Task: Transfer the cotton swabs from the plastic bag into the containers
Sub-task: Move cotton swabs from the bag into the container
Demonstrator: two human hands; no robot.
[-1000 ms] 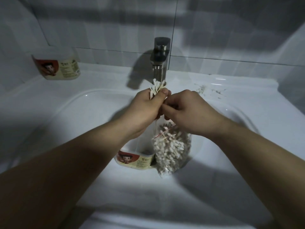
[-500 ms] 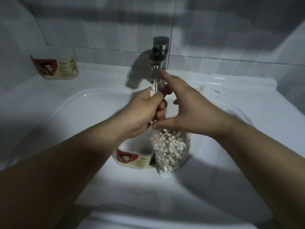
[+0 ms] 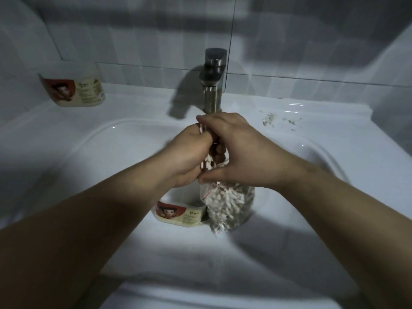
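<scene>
Directly in front of the faucet (image 3: 214, 85), a bundle of cotton swabs (image 3: 206, 163) is clenched in the left hand (image 3: 191, 152). Most of it is buried in the fist, and only white tips are seen above and below it. The right hand (image 3: 243, 150) is laid over that fist, its fingers bent across the upper tips and its thumb stretched beneath the lower ones, against the mouth of the plastic bag (image 3: 227, 206); whether anything is gripped by it cannot be told. Nearer the camera than the faucet, the bag is seen as clear, crinkled film with a thin red line near its top, packed with white-tipped swabs. Its opening is covered by the hands and its foot is blurred. Just beside it, a low white plastic container (image 3: 180, 216) with a red cartoon label is stood in the glossy white sink (image 3: 111, 152); its far side is blocked by the left wrist. A second container (image 3: 75, 90) with the same label is set well left of the faucet, against the tiled wall (image 3: 133, 30), its print too small to be read. The faucet is a brushed-metal column with a squared head. Dark flecks (image 3: 272, 118) are scattered on the surface (image 3: 334, 121) to its right. Both forearms are cut off by the frame's lower edge.
</scene>
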